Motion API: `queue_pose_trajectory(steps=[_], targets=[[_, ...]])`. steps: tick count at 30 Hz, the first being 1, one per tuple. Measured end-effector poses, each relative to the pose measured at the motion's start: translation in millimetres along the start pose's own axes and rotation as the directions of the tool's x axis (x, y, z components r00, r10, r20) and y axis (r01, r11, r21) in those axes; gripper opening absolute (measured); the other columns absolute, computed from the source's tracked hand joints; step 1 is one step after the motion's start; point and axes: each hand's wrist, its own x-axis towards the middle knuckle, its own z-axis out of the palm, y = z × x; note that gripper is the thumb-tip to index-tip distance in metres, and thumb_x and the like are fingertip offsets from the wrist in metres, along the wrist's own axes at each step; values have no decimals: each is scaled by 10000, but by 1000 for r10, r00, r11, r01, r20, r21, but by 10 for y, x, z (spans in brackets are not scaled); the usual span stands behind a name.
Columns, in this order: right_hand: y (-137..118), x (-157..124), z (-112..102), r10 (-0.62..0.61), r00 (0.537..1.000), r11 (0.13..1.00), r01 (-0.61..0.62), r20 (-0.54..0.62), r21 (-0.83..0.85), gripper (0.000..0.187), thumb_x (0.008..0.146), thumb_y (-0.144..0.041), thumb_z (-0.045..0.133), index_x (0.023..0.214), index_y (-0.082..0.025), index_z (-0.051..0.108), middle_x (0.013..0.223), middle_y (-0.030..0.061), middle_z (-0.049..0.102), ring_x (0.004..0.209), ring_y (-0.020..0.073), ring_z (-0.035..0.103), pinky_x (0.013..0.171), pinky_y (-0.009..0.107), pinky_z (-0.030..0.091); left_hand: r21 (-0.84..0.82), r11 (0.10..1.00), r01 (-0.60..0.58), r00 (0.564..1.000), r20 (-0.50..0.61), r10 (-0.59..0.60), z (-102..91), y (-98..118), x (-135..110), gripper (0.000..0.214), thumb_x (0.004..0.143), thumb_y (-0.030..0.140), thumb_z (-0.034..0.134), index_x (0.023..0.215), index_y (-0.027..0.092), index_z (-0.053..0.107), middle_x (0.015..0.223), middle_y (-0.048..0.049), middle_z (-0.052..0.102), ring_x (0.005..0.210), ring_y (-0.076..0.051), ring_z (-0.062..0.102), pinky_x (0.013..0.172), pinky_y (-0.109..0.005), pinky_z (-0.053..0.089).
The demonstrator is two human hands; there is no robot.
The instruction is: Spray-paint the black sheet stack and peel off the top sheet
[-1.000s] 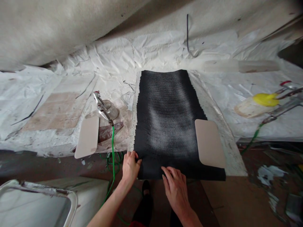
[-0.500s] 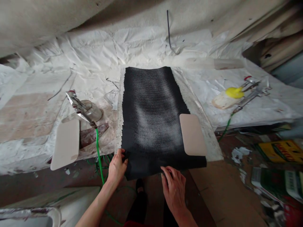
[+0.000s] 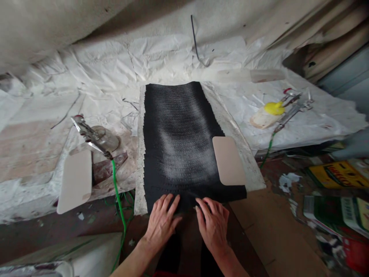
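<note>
You are resting your left hand (image 3: 162,220) and right hand (image 3: 213,224), fingers bent (whether they are pinching, I cannot tell), at the black textured sheet's (image 3: 183,134) near edge.

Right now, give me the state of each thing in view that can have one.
Black sheet: laid out, hazed whitish in the middle.
Left hand: fingers spread on the sheet's near edge.
Right hand: fingers bent at that edge; grip unclear.
Right beige panel: lying on the sheet's right side.
Left beige panel: lying apart from the sheet.
Left spray gun: resting, green hose attached.
Right spray gun: resting, green hose attached.
White covering: wrinkled, stained.
</note>
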Motion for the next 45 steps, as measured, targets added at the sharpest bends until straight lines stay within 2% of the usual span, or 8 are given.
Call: queue_pose_trajectory(steps=[5, 9, 16, 27, 35, 38, 42, 45], targets=[[60, -5, 32, -64, 996, 997, 67, 65, -42, 334, 953, -249, 486, 1278, -249, 562, 1223, 60, 580, 1101, 274, 504, 938, 477, 333, 147, 987, 63, 998, -19, -61, 295, 45, -115, 726, 811, 91, 561, 1472, 290, 337, 1354, -104, 502, 1284, -296, 429, 1020, -436, 431], [149, -6, 86, -138, 982, 987, 148, 127, -69, 473, 927, -179, 493, 1395, -219, 440, 1348, 66, 515, 1246, 275, 420, 1074, 519, 233, 196, 979, 55, 998, -29, -50, 358, -50, -199, 751, 809, 10, 480, 1478, 312, 322, 1381, -82, 503, 1292, -270, 428, 1026, -409, 430], [240, -35, 174, -161, 981, 986, 163, 105, -12, 431, 940, -125, 442, 1362, -210, 478, 1293, 53, 564, 1196, 243, 470, 1081, 504, 242, 213, 977, 14, 1000, 6, -15, 302, -141, -248, 731, 828, 33, 444, 1482, 331, 305, 1472, -35, 437, 1319, -262, 406, 1034, -392, 409], [306, -77, 265, -234, 958, 969, 244, 167, -42, 469, 956, -280, 525, 1401, -171, 427, 1345, 91, 512, 1250, 258, 428, 1093, 484, 255, 203, 979, -18, 1000, 1, 18, 248, -192, -254, 618, 917, 368, 545, 1478, 214, 337, 1475, -86, 423, 1301, -293, 399, 1035, -404, 391], [284, -57, 244, -244, 941, 965, 259, 234, -38, 536, 960, -349, 527, 1436, -161, 370, 1392, 82, 472, 1301, 268, 365, 1116, 475, 225, 190, 977, 95, 980, -188, -59, 300, -404, -227, 406, 945, 237, 494, 1347, 183, 513, 1289, -116, 562, 1190, -277, 488, 979, -415, 418], [278, -41, 226, -221, 943, 972, 235, 249, -27, 516, 964, -324, 517, 1434, -167, 372, 1390, 77, 473, 1300, 270, 361, 1118, 477, 226, 126, 991, 47, 979, -204, -20, 266, -298, -165, 404, 931, 138, 437, 1326, 150, 519, 1249, -130, 570, 1170, -272, 496, 973, -411, 427], [255, -22, 210, -228, 943, 973, 232, 244, 12, 490, 956, -297, 527, 1412, -171, 400, 1378, 77, 482, 1291, 279, 366, 1112, 495, 241, 47, 992, -119, 988, -93, 123, 244, 50, 2, 557, 846, 22, 382, 1383, 154, 458, 1279, -112, 555, 1185, -258, 486, 979, -381, 440], [279, -15, 183, -239, 948, 971, 230, 209, 68, 438, 958, -258, 501, 1383, -179, 431, 1354, 82, 493, 1280, 275, 378, 1098, 491, 275, 77, 991, -113, 991, -66, 119, 277, 253, 114, 538, 831, 35, 414, 1355, 136, 484, 1261, -114, 567, 1164, -275, 499, 957, -395, 459]])
